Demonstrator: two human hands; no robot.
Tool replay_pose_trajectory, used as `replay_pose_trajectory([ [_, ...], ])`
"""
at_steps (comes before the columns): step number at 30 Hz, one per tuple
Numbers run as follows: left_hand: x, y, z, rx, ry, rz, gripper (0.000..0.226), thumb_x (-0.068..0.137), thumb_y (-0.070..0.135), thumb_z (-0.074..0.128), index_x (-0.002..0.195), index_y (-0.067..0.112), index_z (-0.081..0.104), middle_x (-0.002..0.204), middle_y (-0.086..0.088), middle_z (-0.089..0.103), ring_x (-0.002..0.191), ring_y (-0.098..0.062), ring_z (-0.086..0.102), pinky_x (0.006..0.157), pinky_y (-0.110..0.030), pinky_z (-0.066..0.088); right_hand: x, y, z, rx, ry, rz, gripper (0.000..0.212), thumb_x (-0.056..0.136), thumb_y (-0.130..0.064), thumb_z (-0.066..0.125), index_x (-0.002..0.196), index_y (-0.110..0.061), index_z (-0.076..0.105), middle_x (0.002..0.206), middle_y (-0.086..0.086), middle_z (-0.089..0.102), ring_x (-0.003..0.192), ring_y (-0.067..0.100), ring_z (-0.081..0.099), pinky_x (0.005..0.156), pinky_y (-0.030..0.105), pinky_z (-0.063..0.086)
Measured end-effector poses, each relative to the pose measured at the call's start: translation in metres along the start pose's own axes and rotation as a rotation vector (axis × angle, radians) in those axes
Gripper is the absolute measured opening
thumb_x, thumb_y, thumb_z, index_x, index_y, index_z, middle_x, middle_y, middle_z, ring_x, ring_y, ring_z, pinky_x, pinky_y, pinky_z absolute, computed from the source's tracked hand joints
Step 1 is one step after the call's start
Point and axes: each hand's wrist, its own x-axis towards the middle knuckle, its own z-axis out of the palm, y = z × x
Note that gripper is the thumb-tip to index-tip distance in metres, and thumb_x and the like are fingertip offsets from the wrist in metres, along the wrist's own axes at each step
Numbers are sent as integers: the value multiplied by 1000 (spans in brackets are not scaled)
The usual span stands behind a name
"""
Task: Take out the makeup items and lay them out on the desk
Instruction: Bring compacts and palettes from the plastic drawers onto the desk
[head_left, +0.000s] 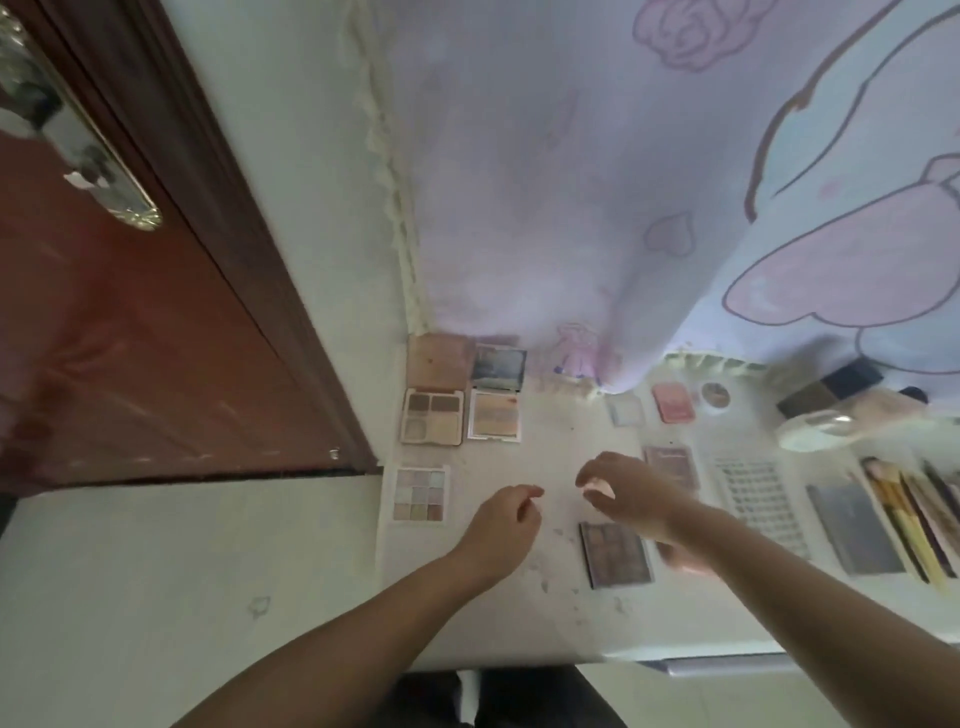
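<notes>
Head view shows my left hand (506, 525) and right hand (631, 493) open and empty, so I would place the next item in the bare desk (558, 452) just beyond my fingertips.

Head view of a white desk (519, 613) with makeup laid flat. Far left: an open brown-toned palette (432, 397) beside an open mirrored compact (496, 395); nearer, a pastel nine-pan palette (420, 493). Centre: left hand (506, 525) and right hand (631, 493) — both empty, fingers loosely curled — above a dark palette (615, 553). Right: a pink compact (673, 401) and brushes (914, 519). A floral curtain (649, 182) hangs behind.
</notes>
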Motion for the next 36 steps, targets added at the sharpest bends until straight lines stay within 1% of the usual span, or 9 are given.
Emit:
replay_pose_trajectory([
  [2, 3, 8, 24, 13, -103, -59, 39, 99, 20, 38, 137, 14, 46, 139, -4, 48, 126, -17, 45, 103, -22, 32, -25, 15, 22, -130, -48, 14, 29, 95, -35, 43, 124, -35, 47, 135, -11, 42, 120, 15, 47, 85, 32, 42],
  [4, 5, 14, 41, 39, -132, -104, 38, 99, 20, 38, 134, 11, 49, 138, -6, 49, 126, -20, 46, 104, -24, 32, -40, 24, 44, -255, -69, -34, 42, 94, -36, 38, 136, -31, 35, 148, -6, 29, 135, 18, 32, 105, 42, 33],
  [6, 6, 18, 51, 49, -122, -105, 31, 99, 18, 38, 118, 7, 60, 121, -10, 60, 109, -22, 55, 97, -27, 40, -45, 30, 58, -319, -63, -107, 54, 92, -37, 42, 142, -23, 27, 154, 1, 19, 142, 20, 19, 116, 48, 5],
  [8, 8, 22, 56, 32, -113, -98, 27, 98, 15, 39, 102, 4, 64, 106, -12, 64, 94, -22, 58, 86, -28, 46, -44, 36, 64, -353, -36, -165, 63, 88, -41, 50, 143, -22, 25, 154, 4, 19, 143, 22, 17, 116, 51, 0],
  [14, 8, 30, 53, -51, -128, -154, 32, 99, 13, 38, 120, 9, 61, 118, -8, 63, 101, -19, 57, 91, -27, 45, -38, 38, 68, -279, 89, -258, 60, 83, -46, 57, 134, -25, 33, 140, 1, 35, 128, 23, 36, 106, 36, 30],
  [17, 4, 33, 41, -443, -130, -320, 34, 101, 27, 37, 120, 11, 60, 122, -12, 62, 100, -21, 61, 88, -30, 51, -37, 26, 49, 19, 155, -198, 51, 80, -49, 60, 120, -26, 39, 130, -4, 40, 117, 17, 41, 90, 24, 38],
  [23, -4, 32, 7, -1198, -276, -440, 53, 93, 51, 40, 124, 12, 59, 124, -15, 62, 107, -30, 63, 80, -41, 55, -27, -13, 9, 377, 220, -287, 51, 74, -37, 70, 118, -22, 48, 119, -5, 46, 108, 12, 46, 93, 23, 40],
  [31, -25, 7, -17, -1514, -247, -477, 55, 92, 45, 48, 118, 0, 63, 117, -27, 60, 97, -36, 60, 90, -45, 50, 0, -35, -27, 608, -110, -256, 25, 83, -32, 70, 106, -29, 60, 108, -12, 65, 101, 0, 61, 89, 17, 49],
  [36, -34, -6, -11, -1600, -191, -562, 52, 89, 39, 53, 121, 0, 61, 120, -27, 60, 98, -40, 64, 83, -48, 55, 39, -39, -43, 849, -124, -103, 16, 94, -10, 54, 102, -2, 66, 88, 5, 71, 73, 10, 69, 67, 19, 55],
])
